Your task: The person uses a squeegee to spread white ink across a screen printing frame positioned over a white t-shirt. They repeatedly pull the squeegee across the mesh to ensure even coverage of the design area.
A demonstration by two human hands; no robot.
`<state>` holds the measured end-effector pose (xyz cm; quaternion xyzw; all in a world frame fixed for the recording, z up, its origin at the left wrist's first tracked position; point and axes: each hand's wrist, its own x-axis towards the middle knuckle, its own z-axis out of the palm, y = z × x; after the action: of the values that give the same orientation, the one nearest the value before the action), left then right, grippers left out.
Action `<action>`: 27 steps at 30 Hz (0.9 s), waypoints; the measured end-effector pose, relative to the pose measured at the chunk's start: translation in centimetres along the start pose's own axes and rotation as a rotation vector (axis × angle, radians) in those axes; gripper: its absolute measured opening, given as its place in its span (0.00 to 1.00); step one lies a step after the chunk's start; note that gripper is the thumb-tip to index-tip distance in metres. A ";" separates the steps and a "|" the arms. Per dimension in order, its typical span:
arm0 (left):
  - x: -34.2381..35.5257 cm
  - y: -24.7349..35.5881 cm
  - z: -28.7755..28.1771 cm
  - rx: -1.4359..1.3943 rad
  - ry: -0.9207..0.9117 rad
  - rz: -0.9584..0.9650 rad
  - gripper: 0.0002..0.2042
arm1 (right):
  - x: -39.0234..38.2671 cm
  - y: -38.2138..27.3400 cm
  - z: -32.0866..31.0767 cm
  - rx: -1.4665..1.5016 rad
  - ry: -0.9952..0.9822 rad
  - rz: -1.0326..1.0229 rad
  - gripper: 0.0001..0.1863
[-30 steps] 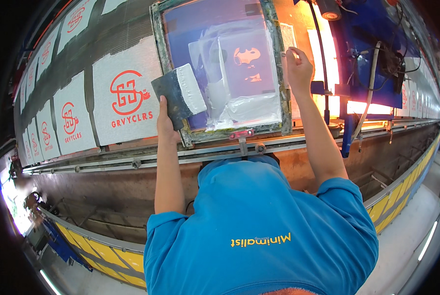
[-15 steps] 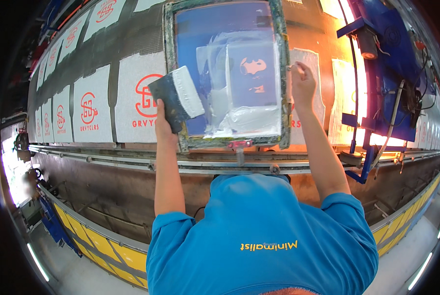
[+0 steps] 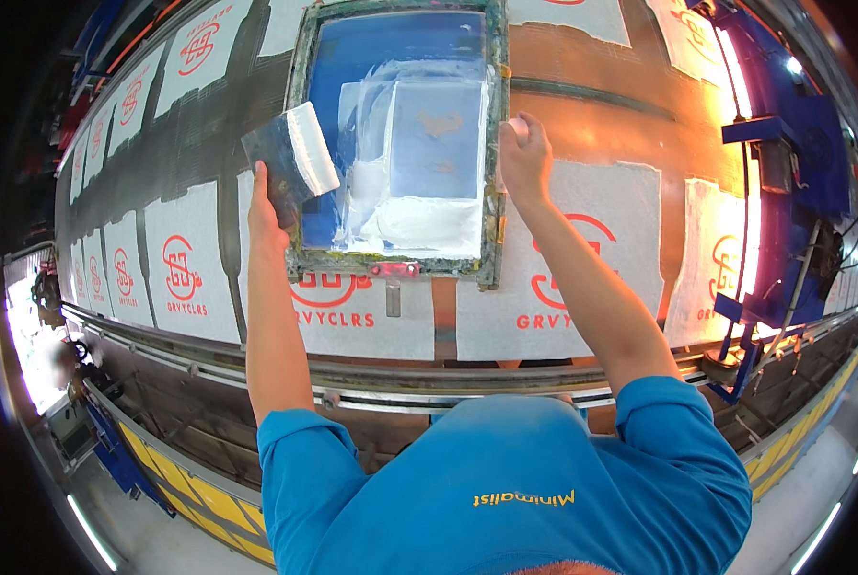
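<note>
A screen-printing frame (image 3: 495, 172) with a blue mesh is over the table in front of me. Thick white ink (image 3: 429, 220) is smeared on the mesh, mostly near its lower end. My left hand (image 3: 270, 206) is closed around a squeegee (image 3: 274, 153), a dark flat blade whose edge is coated in white ink. The squeegee overlaps the frame's left side; whether that hand also grips the frame is hidden. My right hand (image 3: 527, 158) is closed on the frame's right side. Part of a red-printed fabric panel (image 3: 352, 321) shows below the frame's near edge.
Pale fabric panels with red prints (image 3: 182, 278) lie in rows along the long table. A metal rail (image 3: 371, 391) runs along its near edge. To the right stand a blue machine (image 3: 784, 172) and a glowing orange heater (image 3: 731, 211).
The frame has shifted left and away from the rail, with both my hands and the squeegee moving along. Printed panels below and to its right have come into view.
</note>
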<state>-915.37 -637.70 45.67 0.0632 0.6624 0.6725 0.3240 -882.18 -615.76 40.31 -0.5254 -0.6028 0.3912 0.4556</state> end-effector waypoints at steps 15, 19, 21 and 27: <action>-2.1 -0.9 -2.2 -0.025 -0.085 -0.025 0.42 | -5.4 -4.2 -4.4 -0.050 -0.069 0.076 0.31; -2.3 -0.4 -3.0 -0.012 -0.107 -0.082 0.42 | -6.3 -5.1 -5.4 -0.496 -0.149 -0.335 0.27; -2.4 -0.3 -3.1 -0.052 -0.110 -0.058 0.42 | -6.4 -5.6 -5.0 -0.755 -0.247 -0.624 0.25; -4.0 0.1 -1.5 -0.063 -0.033 -0.071 0.43 | -5.9 -5.2 -1.5 -1.028 -0.521 -0.793 0.24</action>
<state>-913.05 -641.09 46.94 0.0405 0.6373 0.6799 0.3603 -882.04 -622.38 44.87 -0.3038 -0.9473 -0.0262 0.0985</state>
